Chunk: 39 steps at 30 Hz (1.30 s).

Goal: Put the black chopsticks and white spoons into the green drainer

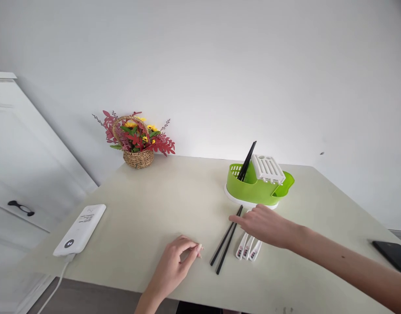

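My right hand (264, 224) reaches over the table, fingers stretched toward the far ends of two black chopsticks (225, 243) lying flat; it holds nothing. Under its palm lie three white spoons (248, 250), handles toward me. My left hand (179, 257) rests on the table left of the chopsticks with fingers loosely curled and nothing in them. Behind stands a green cutlery drainer (256, 192) on a white base, with a white slotted insert (268, 168) and black chopsticks (248, 160) standing in it.
A beige table (161, 200) stands against a white wall. A woven basket of artificial flowers (137, 140) sits at the back left. A white power bank (80, 229) with cable lies at the left edge, a black phone (393, 254) at the right edge. A white cabinet (20, 174) is left.
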{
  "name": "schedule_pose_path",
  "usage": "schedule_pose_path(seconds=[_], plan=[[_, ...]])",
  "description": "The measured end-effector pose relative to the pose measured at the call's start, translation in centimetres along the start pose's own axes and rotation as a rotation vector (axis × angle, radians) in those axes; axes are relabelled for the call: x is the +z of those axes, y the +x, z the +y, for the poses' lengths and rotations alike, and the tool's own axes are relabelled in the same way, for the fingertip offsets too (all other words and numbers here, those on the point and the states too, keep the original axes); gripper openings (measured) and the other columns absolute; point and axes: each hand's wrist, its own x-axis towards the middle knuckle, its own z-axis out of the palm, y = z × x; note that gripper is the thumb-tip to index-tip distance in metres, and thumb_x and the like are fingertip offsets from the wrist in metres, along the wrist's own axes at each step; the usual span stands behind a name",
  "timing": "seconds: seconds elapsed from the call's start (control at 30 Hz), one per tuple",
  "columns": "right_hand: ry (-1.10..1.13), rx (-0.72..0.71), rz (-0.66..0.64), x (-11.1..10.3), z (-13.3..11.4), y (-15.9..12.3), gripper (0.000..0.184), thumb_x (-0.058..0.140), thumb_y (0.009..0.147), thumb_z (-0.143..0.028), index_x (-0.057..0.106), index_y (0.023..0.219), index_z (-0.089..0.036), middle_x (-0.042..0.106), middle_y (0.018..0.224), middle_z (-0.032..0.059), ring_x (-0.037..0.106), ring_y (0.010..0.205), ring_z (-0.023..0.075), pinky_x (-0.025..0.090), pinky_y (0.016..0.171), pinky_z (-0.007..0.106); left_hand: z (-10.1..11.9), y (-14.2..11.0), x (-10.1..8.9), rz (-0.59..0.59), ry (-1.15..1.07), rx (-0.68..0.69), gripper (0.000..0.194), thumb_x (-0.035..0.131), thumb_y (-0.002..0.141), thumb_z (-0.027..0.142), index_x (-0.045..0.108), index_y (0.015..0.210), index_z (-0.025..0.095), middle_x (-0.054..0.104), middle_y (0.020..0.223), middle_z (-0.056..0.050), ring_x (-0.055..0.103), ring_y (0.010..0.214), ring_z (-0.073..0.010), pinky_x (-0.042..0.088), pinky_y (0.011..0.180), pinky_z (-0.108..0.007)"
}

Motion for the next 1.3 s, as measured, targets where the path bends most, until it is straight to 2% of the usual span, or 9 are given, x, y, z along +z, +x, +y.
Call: schedule_pose_path(seconds=[0.1,0.27,0.57,0.7,0.9,1.07,1.13,1.23,1.3], plan=[[-0.064,0.01,-0.081,1.8,-0.2,1.0,0.049,0.057,0.076,0.009,0.063,0.114,-0.02,0.063,0.06,-0.0034,0.056,0.05,0.0132,0.014,0.053,0.031,0.1,0.0,0.0,0.0,0.007,0.003,0.036,0.052,0.106,0.043,0.073,0.082,0.025,0.076,0.093,-0.001,0.072,0.094,-0.0183,0.054,0.086,-0.026],[-0.057,0.041,-0.106,3.4,-0.2,2.2,0.033,0.055,0.081,0.005,0.062,0.1,-0.021,0.067,0.063,-0.0008,0.059,0.052,0.0143,0.015,0.054,0.032,0.4,0.0,-0.1,-0.001,0.008,-0.003,0.036,0.053,0.106,0.043,0.073,0.082,0.025,0.076,0.093,-0.001,0.071,0.095,-0.0191,0.054,0.085,-0.026],[-0.018,0.0,-0.1,4.1,-0.7,4.3,0.022,0.053,0.086,0.0,0.062,0.09,-0.02,0.069,0.068,0.0027,0.057,0.054,0.0142,0.016,0.057,0.032,0.7,0.0,-0.1,-0.001,0.017,-0.009,0.036,0.053,0.105,0.044,0.073,0.081,0.026,0.077,0.093,-0.001,0.072,0.096,-0.0193,0.055,0.086,-0.026],[0.004,0.0,-0.09,2.9,-1.0,5.2,0.023,0.054,0.084,0.001,0.063,0.088,-0.02,0.07,0.069,0.002,0.058,0.056,0.0127,0.016,0.057,0.032,0.5,0.0,0.0,0.0,0.014,0.001,0.036,0.052,0.106,0.045,0.073,0.084,0.026,0.077,0.094,-0.002,0.072,0.098,-0.0199,0.055,0.087,-0.028],[0.014,0.012,-0.062,-0.1,-1.7,5.8,0.022,0.052,0.084,0.001,0.063,0.086,-0.019,0.07,0.072,0.0032,0.061,0.059,0.0123,0.016,0.057,0.032,-0.1,-0.3,0.1,0.036,-0.002,-0.008,0.027,0.053,0.105,0.047,0.071,0.112,0.029,0.075,0.113,-0.004,0.07,0.101,-0.0211,0.057,0.091,-0.032],[-0.006,-0.007,0.012,-3.2,-2.7,6.7,0.02,0.055,0.083,0.0,0.062,0.089,-0.018,0.07,0.074,0.0038,0.064,0.063,0.0135,0.019,0.056,0.032,0.4,-0.5,0.0,0.017,-0.054,-0.061,0.034,0.057,0.102,0.052,0.068,0.124,0.03,0.076,0.119,-0.005,0.07,0.103,-0.0222,0.056,0.068,-0.024],[-0.016,-0.026,0.03,-4.8,-3.3,7.2,0.021,0.056,0.083,0.0,0.061,0.093,-0.019,0.07,0.076,0.0041,0.065,0.065,0.0143,0.021,0.057,0.031,0.7,-0.4,-0.1,-0.009,-0.099,-0.074,0.034,0.054,0.103,0.051,0.068,0.124,0.028,0.078,0.112,-0.005,0.071,0.099,-0.0214,0.055,0.066,-0.024],[-0.016,-0.04,0.035,-6.9,-4.4,7.8,0.024,0.055,0.083,0.001,0.062,0.095,-0.019,0.07,0.077,0.0039,0.065,0.067,0.0151,0.022,0.057,0.031,0.8,-0.4,-0.1,-0.038,-0.111,-0.068,0.031,0.046,0.108,0.047,0.067,0.118,0.026,0.079,0.091,-0.001,0.07,0.09,-0.0205,0.054,0.082,-0.029],[-0.001,-0.042,0.054,-7.8,-4.9,8.0,0.025,0.053,0.083,0.001,0.062,0.094,-0.019,0.069,0.076,0.0031,0.063,0.066,0.0149,0.022,0.057,0.031,0.6,-0.4,-0.1,-0.027,-0.098,-0.06,0.033,0.04,0.11,0.046,0.066,0.105,0.025,0.076,0.081,0.0,0.069,0.089,-0.0208,0.051,0.092,-0.032]])
